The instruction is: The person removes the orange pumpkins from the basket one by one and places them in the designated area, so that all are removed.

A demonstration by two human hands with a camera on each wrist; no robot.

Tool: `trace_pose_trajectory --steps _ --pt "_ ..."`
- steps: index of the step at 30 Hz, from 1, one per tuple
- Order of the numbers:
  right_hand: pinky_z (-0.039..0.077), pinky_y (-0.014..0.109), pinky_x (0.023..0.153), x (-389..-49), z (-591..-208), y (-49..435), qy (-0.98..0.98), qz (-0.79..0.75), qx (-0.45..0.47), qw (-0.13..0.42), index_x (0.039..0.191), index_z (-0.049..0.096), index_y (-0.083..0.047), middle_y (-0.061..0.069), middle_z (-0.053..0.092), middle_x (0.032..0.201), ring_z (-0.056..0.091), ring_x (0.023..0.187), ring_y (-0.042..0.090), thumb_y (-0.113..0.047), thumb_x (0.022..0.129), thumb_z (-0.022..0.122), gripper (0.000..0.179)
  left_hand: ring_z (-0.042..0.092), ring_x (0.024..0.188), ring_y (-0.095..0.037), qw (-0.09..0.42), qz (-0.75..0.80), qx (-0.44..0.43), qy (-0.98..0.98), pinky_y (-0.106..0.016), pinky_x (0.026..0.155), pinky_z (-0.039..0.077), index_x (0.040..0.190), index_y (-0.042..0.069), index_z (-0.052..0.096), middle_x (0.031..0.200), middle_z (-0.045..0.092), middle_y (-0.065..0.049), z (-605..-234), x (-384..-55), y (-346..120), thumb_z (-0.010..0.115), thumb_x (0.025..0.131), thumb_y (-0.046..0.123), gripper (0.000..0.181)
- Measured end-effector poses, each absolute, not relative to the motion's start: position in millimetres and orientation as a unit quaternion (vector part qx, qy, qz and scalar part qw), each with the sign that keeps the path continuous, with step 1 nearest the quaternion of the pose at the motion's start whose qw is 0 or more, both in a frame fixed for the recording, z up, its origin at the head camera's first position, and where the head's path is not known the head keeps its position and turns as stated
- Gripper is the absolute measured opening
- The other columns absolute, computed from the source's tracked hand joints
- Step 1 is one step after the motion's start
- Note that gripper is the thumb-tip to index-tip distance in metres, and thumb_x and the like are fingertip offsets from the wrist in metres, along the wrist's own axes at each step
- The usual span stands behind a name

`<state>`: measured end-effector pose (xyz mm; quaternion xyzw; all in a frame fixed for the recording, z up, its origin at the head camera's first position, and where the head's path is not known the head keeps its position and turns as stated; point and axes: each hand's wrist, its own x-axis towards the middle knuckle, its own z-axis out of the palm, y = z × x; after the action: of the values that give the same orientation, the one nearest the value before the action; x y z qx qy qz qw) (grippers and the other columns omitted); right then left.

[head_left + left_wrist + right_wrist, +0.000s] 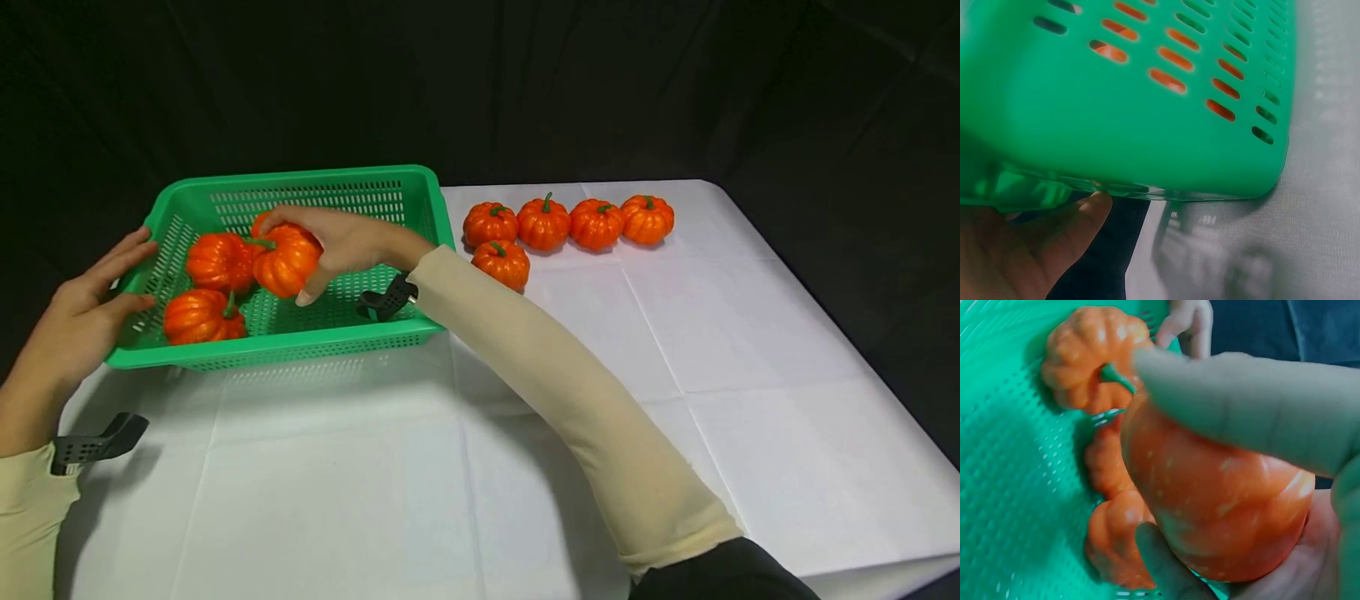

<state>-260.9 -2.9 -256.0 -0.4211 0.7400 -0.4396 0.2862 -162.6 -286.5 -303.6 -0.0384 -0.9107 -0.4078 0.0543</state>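
Evidently the glossy, ribbed orange pumpkin (285, 265) is within the green perforated plastic basket (315, 337), grasped by the right hand (341, 242), fingers curled. Its slick-looking skin could slip if that grip slackens, bumping 3 neighbouring pumpkins (217, 262). The left hand (78, 321) touches the basket, fingers straightened. Beyond, 5 similar pumpkins (543, 225) lie on creased white cloth (322, 492).

The right arm (555, 375) stretches leftward, the right grip (345, 240) curled; the left grip (81, 321) has its fingers (120, 257) extended, thumb (123, 306) apart
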Motion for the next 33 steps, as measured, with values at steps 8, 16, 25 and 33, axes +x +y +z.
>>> trace_pose_trajectory --steps 8,16,25,33 --pt "0.05 0.026 0.079 -259.1 -257.6 -0.9 0.743 -0.483 -0.394 0.244 0.128 0.042 -0.012 0.001 0.046 0.121 0.05 0.103 0.017 -0.017 0.064 0.084 0.076 0.006 0.138 -0.011 0.058 -0.41 -0.045 -0.909 -0.052 0.108 0.004 0.148 0.013 0.028 0.151 0.014 0.019 -307.1 -165.3 -287.5 0.041 0.097 0.009 0.052" --pt "0.049 0.025 0.079 -242.5 -239.0 4.4 0.733 -0.516 -0.39 0.211 0.13 0.042 -0.009 0.003 0.047 0.121 0.05 0.104 0.017 -0.013 0.065 0.082 0.076 0.007 0.138 -0.01 0.054 -0.409 -0.042 -0.91 -0.048 0.109 0.012 0.148 0.016 0.028 0.151 0.013 0.021 -305.9 -165.2 -286.3 0.04 0.097 0.011 0.052" --pt "0.047 0.022 0.08 -220.0 -222.1 21.1 0.769 -0.496 -0.374 0.149 0.133 0.039 -0.012 -0.001 0.046 0.125 0.048 0.105 0.014 -0.02 0.065 0.084 0.082 0.008 0.138 -0.01 0.056 -0.404 -0.035 -0.912 -0.041 0.108 0.017 0.148 0.017 0.028 0.15 0.013 0.021 -302.8 -165.1 -288.0 0.04 0.097 0.01 0.053" --pt "0.048 0.025 0.081 -193.7 -208.2 47.5 0.761 -0.525 -0.365 0.111 0.126 0.042 -0.006 0.004 0.048 0.121 0.048 0.104 0.018 -0.014 0.068 0.08 0.07 0.006 0.138 -0.01 0.051 -0.408 -0.034 -0.911 -0.044 0.109 0.013 0.148 0.015 0.027 0.151 0.012 0.021 -301.7 -162.4 -287.6 0.039 0.098 0.012 0.051"
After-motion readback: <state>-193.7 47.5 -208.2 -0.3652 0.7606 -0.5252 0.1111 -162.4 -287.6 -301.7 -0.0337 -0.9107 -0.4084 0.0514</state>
